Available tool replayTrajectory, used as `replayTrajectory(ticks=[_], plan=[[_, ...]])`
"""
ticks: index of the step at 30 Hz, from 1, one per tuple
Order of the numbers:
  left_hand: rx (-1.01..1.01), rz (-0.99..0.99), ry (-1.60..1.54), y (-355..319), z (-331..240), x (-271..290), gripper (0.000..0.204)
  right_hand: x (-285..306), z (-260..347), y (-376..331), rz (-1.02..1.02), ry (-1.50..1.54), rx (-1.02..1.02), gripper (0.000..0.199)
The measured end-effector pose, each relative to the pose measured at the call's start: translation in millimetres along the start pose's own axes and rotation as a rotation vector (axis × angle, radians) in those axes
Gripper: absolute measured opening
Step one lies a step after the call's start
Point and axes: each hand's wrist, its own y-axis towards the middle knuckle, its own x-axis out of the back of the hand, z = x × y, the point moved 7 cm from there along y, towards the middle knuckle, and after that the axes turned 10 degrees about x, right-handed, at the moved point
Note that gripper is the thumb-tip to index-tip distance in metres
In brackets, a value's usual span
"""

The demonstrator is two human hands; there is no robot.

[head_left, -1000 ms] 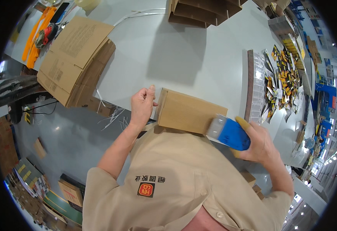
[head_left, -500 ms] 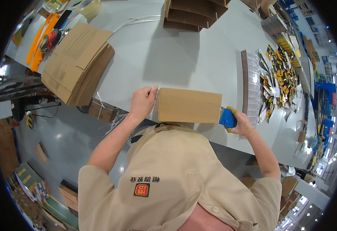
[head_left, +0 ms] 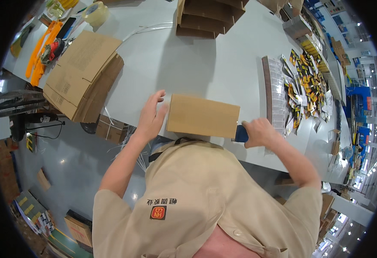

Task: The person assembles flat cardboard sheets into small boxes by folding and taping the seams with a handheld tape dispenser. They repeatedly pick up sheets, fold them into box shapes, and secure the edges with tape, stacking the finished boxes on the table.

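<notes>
Cardboard carton (head_left: 203,116), one, my left hand (head_left: 151,118) open beside left end, my right hand (head_left: 260,131) gripping blue tape dispenser (head_left: 240,134) opposite

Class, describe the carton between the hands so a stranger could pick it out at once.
Find the pale table, then its edge nearest the person's shirt. There, between the left hand and the right hand, sits a brown carton. Unlike the printed, flattened cardboard stack to its left, it is a raised box with a plain top.
</notes>
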Motion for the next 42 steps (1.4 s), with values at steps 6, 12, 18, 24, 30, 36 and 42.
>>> replayTrajectory(ticks=[6,12,18,24,30,36,42], plan=[[-0.187,0.192,0.099,-51.0,-26.7,1.5,0.111,-47.3,-64.6,-75.6,-1.109,1.133,-0.429,0.040],[-0.074,0.383,-0.053,-2.2,-25.1,-44.6,0.109,-122.7,-52.2,5.6,-1.305,1.646,-0.180,0.034],[-0.113,0.292,-0.217,63.1,-139.1,34.2,0.107,-115.7,-65.6,-22.6,-1.547,2.029,0.008,0.045],[-0.176,0.249,-0.313,238.2,-267.9,145.2,0.069,-100.8,-44.9,-40.4,-1.806,1.908,-0.062,0.038],[0.098,0.006,-0.039,374.1,-285.1,164.1,0.083,-132.9,-2.5,-26.5,-1.710,1.996,-0.313,0.038],[-0.048,-0.070,-0.206,392.2,-210.9,193.3,0.088,-141.7,6.1,-21.7,-1.629,1.741,-0.484,0.053],[0.298,-0.333,0.928,196.3,-27.6,265.6,0.093,-102.7,-3.3,6.8,-1.340,1.145,-0.491,0.068]])
